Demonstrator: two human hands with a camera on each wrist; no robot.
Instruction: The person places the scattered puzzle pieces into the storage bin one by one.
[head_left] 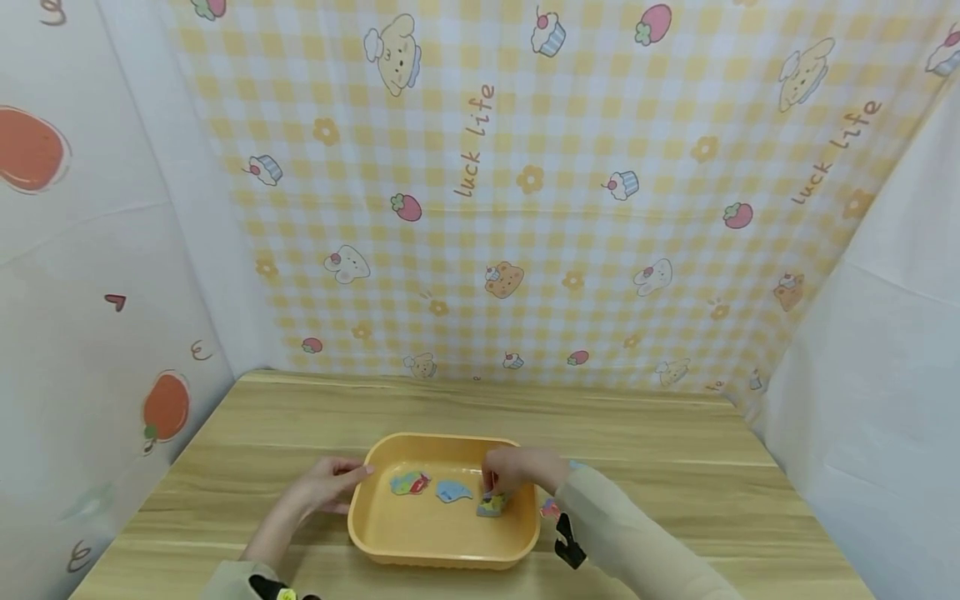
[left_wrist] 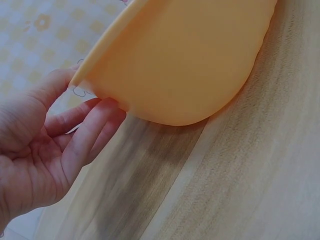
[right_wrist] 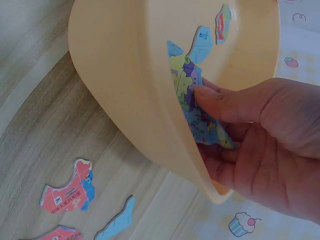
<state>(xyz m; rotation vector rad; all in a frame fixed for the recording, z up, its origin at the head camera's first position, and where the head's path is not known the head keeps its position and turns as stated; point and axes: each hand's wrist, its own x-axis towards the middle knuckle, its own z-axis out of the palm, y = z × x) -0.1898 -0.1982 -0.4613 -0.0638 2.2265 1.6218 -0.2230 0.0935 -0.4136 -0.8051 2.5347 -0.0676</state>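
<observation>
A yellow-orange plastic tub [head_left: 442, 561] with rounded corners sits on the wooden table. My left hand [head_left: 330, 485] holds its left side, thumb at the rim and fingers against the outer wall [left_wrist: 185, 65]. Inside the tub, my right hand [head_left: 512, 469] pinches a map puzzle piece [right_wrist: 189, 82], printed green, purple and blue, near the right wall. Part of that piece is hidden behind the tub's edge and my fingers. Two flat pieces lie on the tub floor: a green and red one [head_left: 409, 483] and a light blue one [head_left: 453, 492].
Outside the tub's right side, two pink pieces [right_wrist: 72, 189] and a narrow light blue piece [right_wrist: 117, 220] lie on the table [head_left: 645, 433]. A checkered printed cloth [head_left: 480, 233] hangs along the back edge, with white cloth at both sides.
</observation>
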